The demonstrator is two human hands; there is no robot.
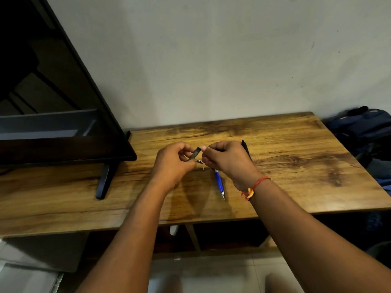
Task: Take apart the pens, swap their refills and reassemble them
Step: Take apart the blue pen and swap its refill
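Pinching a dark pen barrel [195, 153], left hand [172, 163] and right hand [226, 159] hide its ends.

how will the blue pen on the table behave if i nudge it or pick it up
The blue pen looks slim and round, lying flat on the smooth wooden table, so a sideways nudge would probably roll it. Its barrel looks like rigid plastic: likely stiff and light to lift. The glossy surface may be slippery.
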